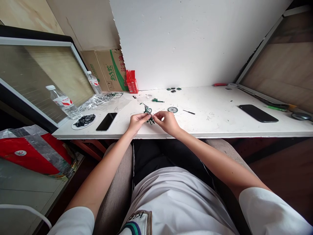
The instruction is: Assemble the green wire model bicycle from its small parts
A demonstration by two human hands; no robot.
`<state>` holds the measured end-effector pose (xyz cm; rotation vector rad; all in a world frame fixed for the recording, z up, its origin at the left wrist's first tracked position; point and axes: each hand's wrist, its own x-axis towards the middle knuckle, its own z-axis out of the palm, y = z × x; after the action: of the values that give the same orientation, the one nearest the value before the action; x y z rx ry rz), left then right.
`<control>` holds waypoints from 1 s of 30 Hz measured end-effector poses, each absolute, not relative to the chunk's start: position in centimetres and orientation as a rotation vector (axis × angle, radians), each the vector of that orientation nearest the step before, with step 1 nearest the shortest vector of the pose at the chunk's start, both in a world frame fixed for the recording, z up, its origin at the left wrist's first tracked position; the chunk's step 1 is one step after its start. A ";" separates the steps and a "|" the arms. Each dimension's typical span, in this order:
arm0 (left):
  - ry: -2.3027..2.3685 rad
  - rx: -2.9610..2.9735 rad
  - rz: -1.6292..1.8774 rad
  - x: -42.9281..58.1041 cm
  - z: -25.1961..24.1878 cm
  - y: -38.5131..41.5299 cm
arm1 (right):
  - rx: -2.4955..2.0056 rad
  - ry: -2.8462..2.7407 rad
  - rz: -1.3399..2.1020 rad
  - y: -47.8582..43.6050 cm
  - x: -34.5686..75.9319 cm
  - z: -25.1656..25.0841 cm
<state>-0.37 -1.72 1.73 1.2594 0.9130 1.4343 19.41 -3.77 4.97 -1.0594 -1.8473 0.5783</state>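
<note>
My left hand (137, 121) and my right hand (166, 120) meet over the front edge of the white table (215, 120). Both pinch a small dark green model piece (149, 115) with thin spokes and a wheel-like part. The fingers of each hand are closed on it from either side. A loose small spoked wheel (172, 109) lies just behind my right hand. A green part (156, 100) and a thin dark pin (189, 112) rest further back on the table.
A black phone (106, 121) lies left of my hands, another phone (258, 113) at right. A white disc with dark parts (84, 120), two water bottles (64, 102), a clear plastic wrapper (97, 100), a red box (132, 82) and a cardboard box (110, 69) stand at left.
</note>
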 end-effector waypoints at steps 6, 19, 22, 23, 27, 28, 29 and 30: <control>0.915 1.272 1.418 -0.4 1.9 -1.8 | -1.091 -1.802 0.587 -4.3 19.3 5.2; 0.908 1.269 1.420 -0.6 1.7 -1.8 | -1.044 -1.748 0.660 -4.5 19.0 5.1; 0.920 1.267 1.433 -0.7 1.5 -1.5 | -1.029 -1.732 0.759 -4.6 18.8 5.1; 0.922 1.267 1.437 -0.7 1.4 -1.4 | -1.021 -1.739 0.780 -4.6 18.8 5.1; 0.923 1.260 1.449 -0.8 1.1 -1.0 | -0.977 -1.799 0.779 -4.6 18.8 5.3; 0.921 1.259 1.448 -0.9 1.1 -1.0 | -0.971 -1.811 0.770 -4.6 18.8 5.3; 0.919 1.258 1.445 -0.9 1.1 -0.9 | -0.967 -1.818 0.767 -4.5 18.9 5.3; 0.917 1.255 1.442 -0.9 1.0 -0.9 | -0.962 -1.820 0.773 -4.4 18.9 5.3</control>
<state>-0.91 -0.86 1.05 1.2550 0.9175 1.4419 18.94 -4.42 5.31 -0.9623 -1.8200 0.7735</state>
